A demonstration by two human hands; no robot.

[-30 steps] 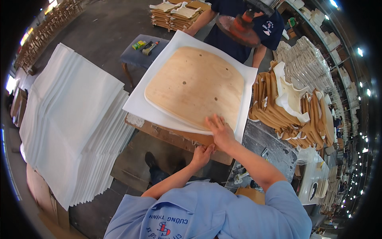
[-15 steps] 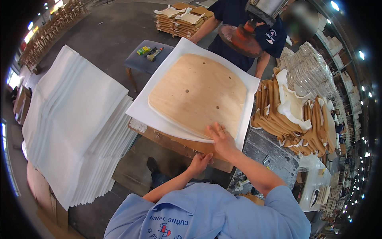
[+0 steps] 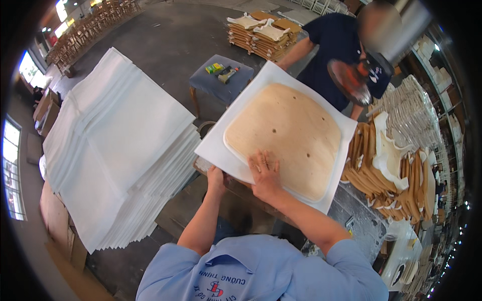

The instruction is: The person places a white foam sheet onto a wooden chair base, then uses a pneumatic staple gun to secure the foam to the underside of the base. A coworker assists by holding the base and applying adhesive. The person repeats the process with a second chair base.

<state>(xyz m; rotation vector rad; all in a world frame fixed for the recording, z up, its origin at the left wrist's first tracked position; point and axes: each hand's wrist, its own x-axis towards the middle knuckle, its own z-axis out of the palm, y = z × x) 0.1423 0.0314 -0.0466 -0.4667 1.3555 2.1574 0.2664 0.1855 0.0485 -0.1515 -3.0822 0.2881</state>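
Observation:
A pale plywood panel (image 3: 304, 128) with rounded corners and several small holes lies on a white foam sheet (image 3: 216, 143). My right hand (image 3: 266, 178) rests on the panel's near left part, fingers spread flat. At the sheet's near edge, close to its left corner, is my left hand (image 3: 216, 180). Its fingers are curled on the edge of the sheet, and the tips are partly hidden. Under the sheet, a strip of the worktable's edge (image 3: 203, 165) shows.
A tall stack of white sheets (image 3: 125, 130) stands at left. Tools lie on a blue stool (image 3: 203, 75). Across from me a co-worker (image 3: 326, 55) stands behind a red round press head (image 3: 349, 80). Brown-and-white shaped pads (image 3: 386, 165) are piled at right.
My left hand has moved left along the near edge to the sheet's left corner. My right hand has shifted left across the panel. The whole view has swung leftward.

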